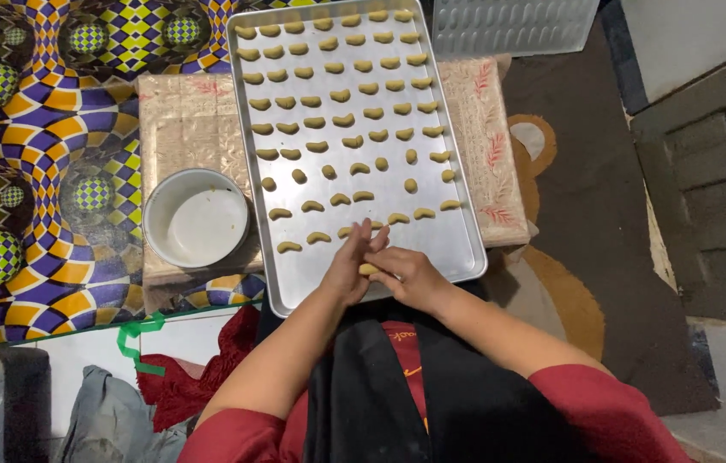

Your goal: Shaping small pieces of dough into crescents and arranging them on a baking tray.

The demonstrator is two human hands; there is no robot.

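Head view looks straight down at your two hands, close together over the near edge of a tray (466,249). Your left hand (352,264) has its fingers out straight and pressed side by side, pointing up the tray. Your right hand (410,276) is curled and sits just beside it, touching it. Between the two hands is a small dough piece (368,269), tan in colour. Both hands press on it, so they are closed on that piece and not apart.

Most of the tray is full of dough shapes (342,96), laid in neat rows. Most are bent like little moons. A few in the middle rows are small round lumps. The rows nearest you are not full, and bare metal shows at the near corners.

A white bowl (197,218) stands just left of the tray. You can see pale stuff inside it, but you cannot tell what it is. Bowl and tray both sit on a low surface (187,120) with a shiny pale cover and red leaf marks on the right side. A bright mat (37,154) with purple, yellow and orange squares lies to the left. A second tray (513,24) with oval dents sits at the top, touching the far corner of the first one. Red cloth (192,377) and a green ribbon (136,339) lie near your left arm.
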